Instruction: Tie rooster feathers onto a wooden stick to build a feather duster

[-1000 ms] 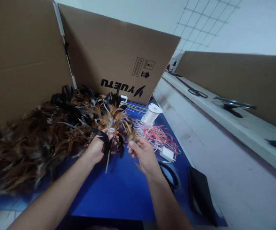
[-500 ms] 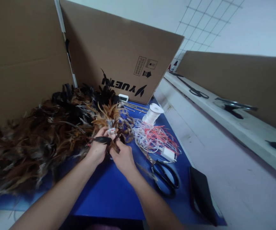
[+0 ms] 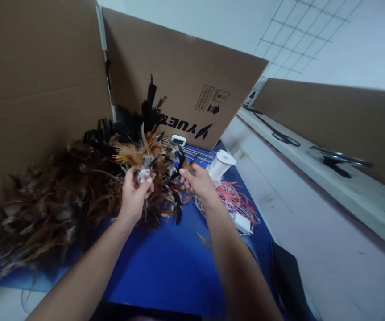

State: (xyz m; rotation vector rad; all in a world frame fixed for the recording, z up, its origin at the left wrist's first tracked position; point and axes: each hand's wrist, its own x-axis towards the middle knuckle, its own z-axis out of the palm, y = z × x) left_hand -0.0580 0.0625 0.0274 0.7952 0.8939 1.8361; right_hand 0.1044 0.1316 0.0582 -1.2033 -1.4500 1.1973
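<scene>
My left hand [image 3: 132, 194] is closed around the base of a feather bundle [image 3: 147, 149], which is bound with white, red-flecked wrapping. Orange-brown and black feathers fan out above its fingers. To the right, my right hand [image 3: 199, 182] pinches a small brownish feather [image 3: 188, 166], apart from the bundle. A big heap of loose brown feathers [image 3: 61, 200] spreads over the left of the blue table [image 3: 165, 267], reaching behind the left hand. Several dark feathers [image 3: 178, 207] hang or lie between the two hands; their attachment is unclear.
Right of my right hand stand a white spool [image 3: 221, 165] and a tangle of red and white string [image 3: 235, 196] with a white block [image 3: 242, 223]. A dark folded case [image 3: 289, 276] lies at the right edge. Cardboard panels [image 3: 179, 67] wall the back and left.
The hands have parted: the right moved right and up with a small feather, the left turned upright with the bundle. The view shifted, and the right forearm now covers the scissors.
</scene>
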